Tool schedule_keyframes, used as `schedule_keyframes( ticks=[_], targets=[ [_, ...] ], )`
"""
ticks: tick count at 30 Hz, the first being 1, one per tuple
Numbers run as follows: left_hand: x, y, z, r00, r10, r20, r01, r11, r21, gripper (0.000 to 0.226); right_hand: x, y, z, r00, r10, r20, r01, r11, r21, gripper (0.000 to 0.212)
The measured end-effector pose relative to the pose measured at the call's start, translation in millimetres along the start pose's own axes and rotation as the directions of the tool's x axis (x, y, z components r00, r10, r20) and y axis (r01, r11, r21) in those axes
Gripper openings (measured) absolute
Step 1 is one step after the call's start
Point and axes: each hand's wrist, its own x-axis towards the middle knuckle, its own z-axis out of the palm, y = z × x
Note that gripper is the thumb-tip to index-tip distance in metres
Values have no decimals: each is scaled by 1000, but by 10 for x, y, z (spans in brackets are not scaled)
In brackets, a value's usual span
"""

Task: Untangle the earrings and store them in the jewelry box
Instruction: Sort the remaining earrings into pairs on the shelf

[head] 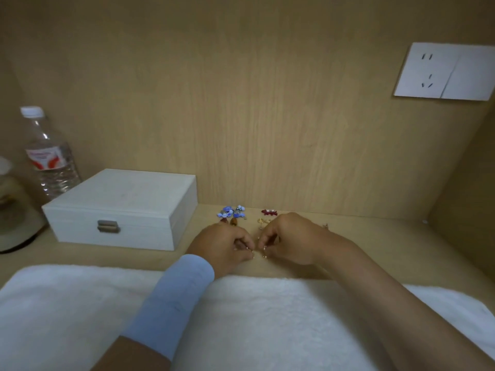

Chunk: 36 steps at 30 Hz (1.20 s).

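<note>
Jewelry box (120,207) stands at left on the surface (388,245), with a bottle (49,153) behind its left corner. A cloth (80,303) lies along the near edge. Left hand (225,247) and right hand (288,236) meet at centre, right of the box, with the held earrings (258,251) between their fingertips. Loose earrings (231,212) lie behind the hands, near the back panel (267,103). A socket plate (442,70) is mounted on the panel at upper right.

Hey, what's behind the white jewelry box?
A clear water bottle stands behind the left rear corner of the jewelry box, then the wooden back panel. The box hides the bottle's base.
</note>
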Motion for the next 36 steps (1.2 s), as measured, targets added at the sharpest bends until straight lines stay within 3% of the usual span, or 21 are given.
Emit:
schedule_keyframes(
  ticks=[6, 9, 12, 24, 29, 36],
  targets=[
    [26, 1, 4, 995, 95, -25, -87, 970, 225, 10, 5, -60, 36, 1000, 6, 6, -5, 995, -101, 21],
    [18, 4, -4, 999, 31, 19, -33, 991, 128, 9, -8, -95, 34, 998, 19, -60, -29, 984, -178, 15],
    [11, 22, 11, 999, -6, 36, 2, 993, 117, 9, -7, -116, 70, 999, 1, -52, -9, 989, -147, 10],
    [-29, 121, -54, 998, 39, -46, -34, 995, 97, 20, -344, 306, -309, 957, 183, -224, -168, 982, 87, 9],
    [-12, 348, -20, 989, 97, -112, -107, 990, -90, 10, -635, 613, -197, 888, 297, -352, -267, 954, 134, 10],
    [330, 899, 335, 979, 197, -51, -190, 975, 111, 20, -713, 822, 26, 888, 246, -388, -254, 967, 33, 18]
  ],
)
